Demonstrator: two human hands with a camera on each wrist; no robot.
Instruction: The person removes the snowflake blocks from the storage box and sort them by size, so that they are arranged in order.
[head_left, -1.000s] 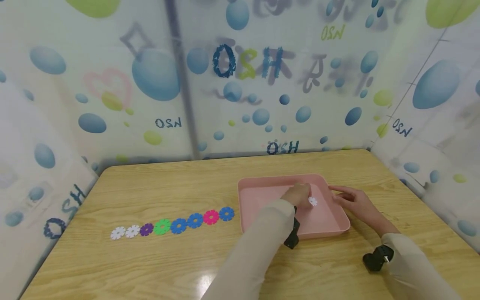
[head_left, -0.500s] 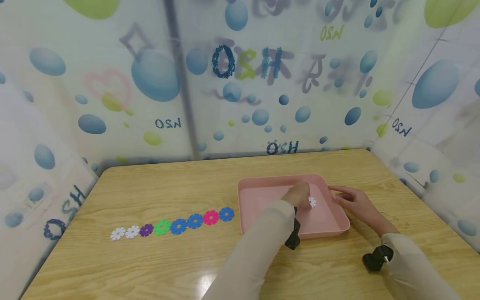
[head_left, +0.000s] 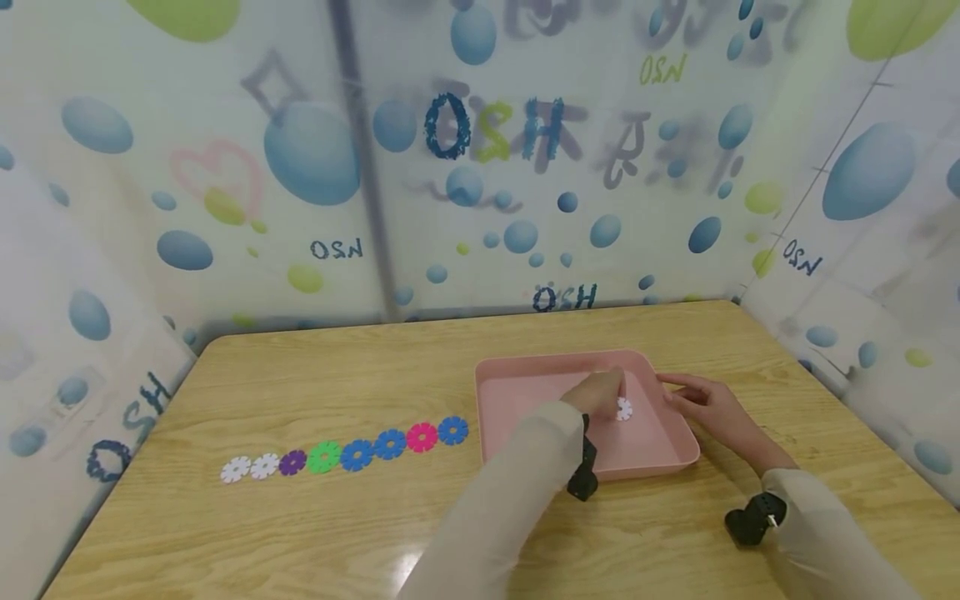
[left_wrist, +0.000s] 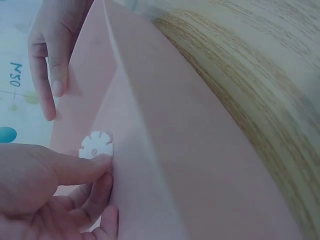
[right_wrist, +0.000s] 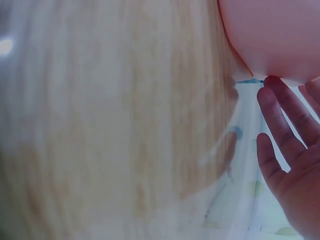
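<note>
My left hand [head_left: 596,393] reaches down inside a pink tray [head_left: 517,360]. Between its thumb and fingers it pinches a white snowflake disc [left_wrist: 97,143], a flat round piece with notches and a hole in the middle. In the left wrist view the disc stands tilted above the tray floor. My right hand [head_left: 712,408] touches the tray's right rim near the far corner, its fingers extended. From the right wrist, relaxed fingers [right_wrist: 280,120] show right at the pink wall.
Left of the tray runs a row of notched discs on the wooden table [head_left: 315,533]: white [head_left: 236,469], another white, purple [head_left: 292,462], green [head_left: 324,457], blue, pink [head_left: 422,437] and blue [head_left: 452,430]. A patterned curtain [head_left: 480,208] encloses the table.
The white disc has shifted slightly nearer to me within the tray and turned a little as the left fingers moved. The right hand and the row of discs keep their places.
</note>
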